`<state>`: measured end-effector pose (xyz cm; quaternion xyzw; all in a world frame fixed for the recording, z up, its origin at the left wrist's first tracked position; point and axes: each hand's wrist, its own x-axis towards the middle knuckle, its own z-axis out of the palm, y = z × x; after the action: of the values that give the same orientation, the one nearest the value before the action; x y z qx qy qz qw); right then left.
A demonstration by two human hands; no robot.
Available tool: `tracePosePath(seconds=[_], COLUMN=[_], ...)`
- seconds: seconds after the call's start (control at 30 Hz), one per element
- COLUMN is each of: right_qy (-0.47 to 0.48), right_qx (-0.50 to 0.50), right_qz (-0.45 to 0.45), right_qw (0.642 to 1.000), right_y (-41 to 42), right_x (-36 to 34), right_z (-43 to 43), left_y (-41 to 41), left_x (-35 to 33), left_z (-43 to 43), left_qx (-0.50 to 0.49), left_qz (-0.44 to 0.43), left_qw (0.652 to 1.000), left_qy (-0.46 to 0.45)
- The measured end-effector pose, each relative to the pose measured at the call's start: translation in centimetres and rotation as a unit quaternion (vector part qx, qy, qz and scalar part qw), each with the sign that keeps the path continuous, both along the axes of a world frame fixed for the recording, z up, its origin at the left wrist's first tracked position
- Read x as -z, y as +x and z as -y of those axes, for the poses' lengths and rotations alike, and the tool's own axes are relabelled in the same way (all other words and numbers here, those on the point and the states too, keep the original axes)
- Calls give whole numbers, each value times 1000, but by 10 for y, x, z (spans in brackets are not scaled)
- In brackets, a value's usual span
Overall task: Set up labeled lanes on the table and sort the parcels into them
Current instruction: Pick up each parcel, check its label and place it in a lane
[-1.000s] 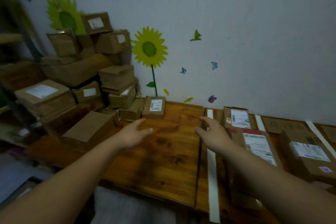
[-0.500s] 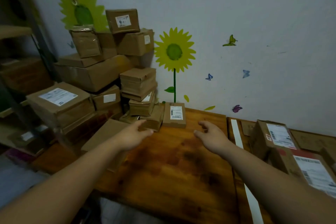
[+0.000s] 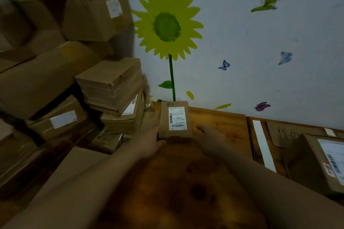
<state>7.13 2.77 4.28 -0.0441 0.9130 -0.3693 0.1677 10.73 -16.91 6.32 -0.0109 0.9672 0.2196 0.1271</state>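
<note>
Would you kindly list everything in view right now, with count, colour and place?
Small parcel: one, brown with white label, on the table against the wall, below the sunflower stem.
Piled parcels: many, brown, some white-labelled, stacked at left.
Right parcel: one, brown with white label, right edge.
Tape: two strips seen, white, on the table at right.
Card: one, brown, handwritten, flat between the strips.
Table: one, brown wood.
Sunflower: one whole, yellow-green, on the wall.
Butterflies: four, one green, two blue, one purple, on the wall.
Left hand: against the small parcel's near left corner; grip unclear.
Right hand: open, just right of the small parcel, seemingly apart from it.
</note>
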Motion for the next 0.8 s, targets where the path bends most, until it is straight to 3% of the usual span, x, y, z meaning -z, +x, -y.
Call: tracePosePath(seconds=[0.17,0.3,0.4,0.67,0.73,0.8], right_qy=[60,178,217,198,192,169], right_qx=[-66,-118,-143,-96,-73,-40], right_qz=[44,76,76,86,99,116], right_qw=[995,974,963,972,974,978], right_y=[-41,-52,-49,-20,-9,4], right_x=[57,90,102,98,99,102], right_z=[22,28,25,9,4,1], left_y=[-52,-77,-78,-52,-40,-27], left_x=[49,77,92,102,104,107], left_z=[-4,-1,2,-6,-12,-21], left_qx=[96,166,201,237,225,150], left_qz=[38,83,107,66,62,60], left_qw=[979,928,898,907,929,974], left_qy=[-178,-324,-377,-342,-288,-161])
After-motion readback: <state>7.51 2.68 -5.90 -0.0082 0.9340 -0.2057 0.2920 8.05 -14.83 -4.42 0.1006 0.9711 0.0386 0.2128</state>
